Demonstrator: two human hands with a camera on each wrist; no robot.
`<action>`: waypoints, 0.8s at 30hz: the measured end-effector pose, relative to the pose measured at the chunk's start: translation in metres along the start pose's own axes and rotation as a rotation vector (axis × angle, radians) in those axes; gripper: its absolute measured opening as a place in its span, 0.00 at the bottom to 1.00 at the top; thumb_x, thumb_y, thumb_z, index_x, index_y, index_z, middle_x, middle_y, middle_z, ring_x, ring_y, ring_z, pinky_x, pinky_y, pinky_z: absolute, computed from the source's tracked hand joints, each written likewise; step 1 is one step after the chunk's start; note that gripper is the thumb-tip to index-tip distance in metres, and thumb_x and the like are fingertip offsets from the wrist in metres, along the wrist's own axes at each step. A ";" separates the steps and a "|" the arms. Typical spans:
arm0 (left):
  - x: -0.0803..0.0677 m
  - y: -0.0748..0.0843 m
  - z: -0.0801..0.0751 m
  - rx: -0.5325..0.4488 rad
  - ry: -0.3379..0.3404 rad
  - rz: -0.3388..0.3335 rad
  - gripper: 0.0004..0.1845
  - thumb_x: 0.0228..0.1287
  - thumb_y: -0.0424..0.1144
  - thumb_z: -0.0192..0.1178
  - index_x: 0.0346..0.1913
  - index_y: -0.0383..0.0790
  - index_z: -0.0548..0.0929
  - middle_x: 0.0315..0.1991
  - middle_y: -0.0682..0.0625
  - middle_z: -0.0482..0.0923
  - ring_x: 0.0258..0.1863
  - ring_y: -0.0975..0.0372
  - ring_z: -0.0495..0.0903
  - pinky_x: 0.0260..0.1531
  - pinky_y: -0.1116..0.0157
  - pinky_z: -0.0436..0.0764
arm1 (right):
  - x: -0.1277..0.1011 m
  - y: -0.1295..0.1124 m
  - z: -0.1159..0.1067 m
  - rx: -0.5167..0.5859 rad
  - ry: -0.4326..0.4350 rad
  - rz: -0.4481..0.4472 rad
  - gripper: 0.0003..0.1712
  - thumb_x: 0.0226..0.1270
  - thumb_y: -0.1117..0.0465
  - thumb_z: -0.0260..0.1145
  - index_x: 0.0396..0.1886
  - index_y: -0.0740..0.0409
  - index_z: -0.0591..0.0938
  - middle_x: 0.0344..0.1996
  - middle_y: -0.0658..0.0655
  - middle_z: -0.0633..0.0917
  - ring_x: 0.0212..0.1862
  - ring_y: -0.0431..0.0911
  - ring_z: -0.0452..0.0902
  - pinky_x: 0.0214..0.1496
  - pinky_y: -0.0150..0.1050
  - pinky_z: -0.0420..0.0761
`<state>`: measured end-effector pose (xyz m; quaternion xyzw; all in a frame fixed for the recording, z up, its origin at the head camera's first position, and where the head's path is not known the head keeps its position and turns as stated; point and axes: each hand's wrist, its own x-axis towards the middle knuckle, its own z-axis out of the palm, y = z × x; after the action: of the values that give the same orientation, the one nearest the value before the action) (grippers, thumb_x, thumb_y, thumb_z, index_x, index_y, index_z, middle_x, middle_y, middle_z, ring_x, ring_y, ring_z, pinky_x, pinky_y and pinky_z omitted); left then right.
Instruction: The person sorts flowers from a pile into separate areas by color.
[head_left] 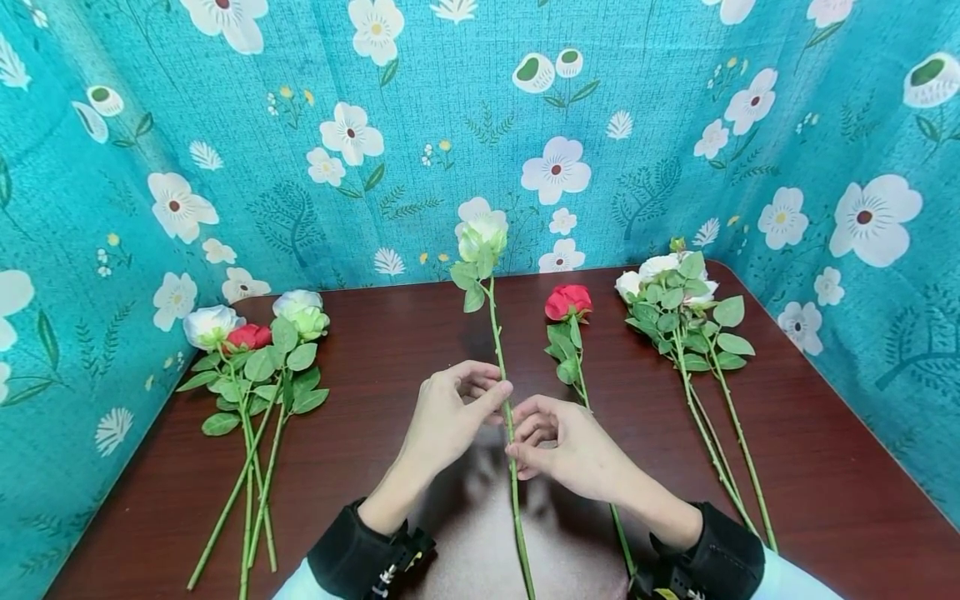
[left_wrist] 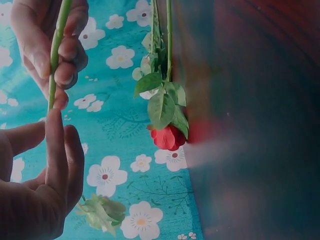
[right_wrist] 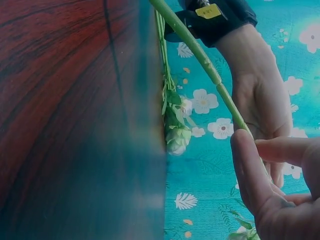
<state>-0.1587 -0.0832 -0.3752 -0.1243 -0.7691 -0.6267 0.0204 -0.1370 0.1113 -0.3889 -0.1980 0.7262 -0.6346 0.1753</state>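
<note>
**A:** Nearest the lens: two black cuffs [head_left: 360,554] at the near table [head_left: 825,467] edge, and between them the foot of a green stem [head_left: 517,517].

**B:** Who holds the stem?

**A:** Both hands, mid-table. The left hand [head_left: 450,417] pinches it between thumb and forefinger; the right hand [head_left: 562,446] grips it just below, fingers curled round it. The two hands are almost touching.

**B:** And the bloom?

**A:** A white rose [head_left: 482,236] stands at the far end of that stem, lifted off the wood against the blue floral cloth [head_left: 420,125]. The left wrist view shows the stem running through the right hand's fingers [left_wrist: 67,60].

**B:** What lies around?

**A:** A red rose [head_left: 567,302] just right of the hands, flat on the table, its stem passing under the right wrist. Farther right, a leafy white bunch [head_left: 675,292]. At left, well apart, a bunch [head_left: 255,333] of white, red and pale green roses, stems pointing near.
</note>
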 end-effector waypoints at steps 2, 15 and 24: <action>0.002 0.000 -0.001 0.002 0.011 0.022 0.12 0.66 0.34 0.71 0.49 0.33 0.86 0.35 0.45 0.85 0.28 0.56 0.88 0.31 0.58 0.88 | 0.000 0.000 0.001 0.005 -0.005 0.002 0.16 0.68 0.71 0.69 0.51 0.73 0.76 0.36 0.62 0.85 0.35 0.56 0.87 0.38 0.47 0.88; 0.005 0.000 0.001 -0.053 0.010 0.034 0.15 0.65 0.27 0.69 0.53 0.30 0.84 0.36 0.44 0.85 0.29 0.55 0.88 0.33 0.59 0.88 | -0.001 0.000 0.005 -0.013 0.005 0.007 0.16 0.68 0.70 0.70 0.50 0.73 0.76 0.37 0.61 0.85 0.38 0.54 0.86 0.38 0.47 0.88; 0.005 -0.002 0.002 -0.072 0.026 0.024 0.15 0.64 0.26 0.69 0.53 0.30 0.84 0.36 0.44 0.85 0.30 0.55 0.88 0.33 0.61 0.88 | 0.000 0.001 0.006 -0.010 0.009 0.004 0.16 0.67 0.71 0.70 0.49 0.73 0.76 0.38 0.64 0.85 0.39 0.54 0.86 0.38 0.46 0.88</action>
<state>-0.1641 -0.0810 -0.3769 -0.1262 -0.7440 -0.6553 0.0334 -0.1339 0.1068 -0.3907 -0.1947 0.7306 -0.6313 0.1723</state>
